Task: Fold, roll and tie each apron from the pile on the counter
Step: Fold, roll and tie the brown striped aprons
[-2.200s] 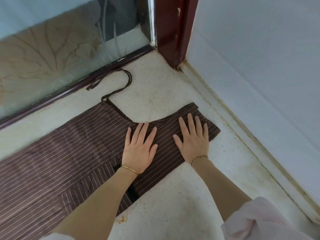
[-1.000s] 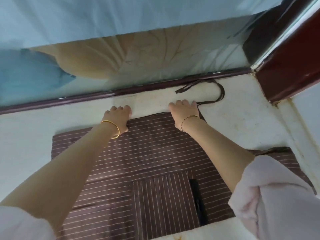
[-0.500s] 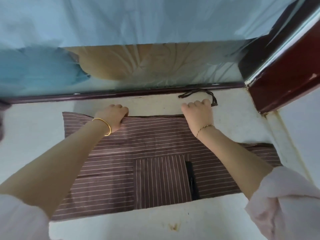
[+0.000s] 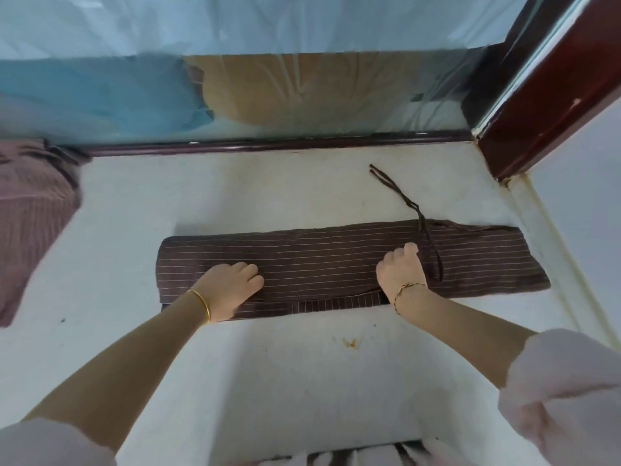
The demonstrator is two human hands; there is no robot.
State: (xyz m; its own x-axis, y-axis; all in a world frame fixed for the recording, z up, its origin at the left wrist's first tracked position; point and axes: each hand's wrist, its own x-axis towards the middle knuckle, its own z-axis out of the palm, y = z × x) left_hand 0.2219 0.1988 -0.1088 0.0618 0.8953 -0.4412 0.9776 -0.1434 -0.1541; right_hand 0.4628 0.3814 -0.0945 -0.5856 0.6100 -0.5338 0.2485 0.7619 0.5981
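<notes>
I see the apron (image 4: 336, 264) folded into a long narrow strip, flat on the tabletop (image 4: 285, 364). The left hand (image 4: 228, 290) sits on the apron's left part, its grip curled onto the cloth. The right hand (image 4: 400, 274) does likewise, right of the apron's middle. The strings (image 4: 396, 190) trail past the apron's far edge. A striped pile (image 4: 30, 213) lies well left of the apron.

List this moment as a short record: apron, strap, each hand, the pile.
apron: folded into a long narrow band, flat on the counter
strap: loose, trailing from the counter across the band's right part
left hand: fingers curled, on the band's near left edge
right hand: fingers curled, on the band beside the strap
pile: striped fabric at the far left edge
rolling: not yet begun
</notes>
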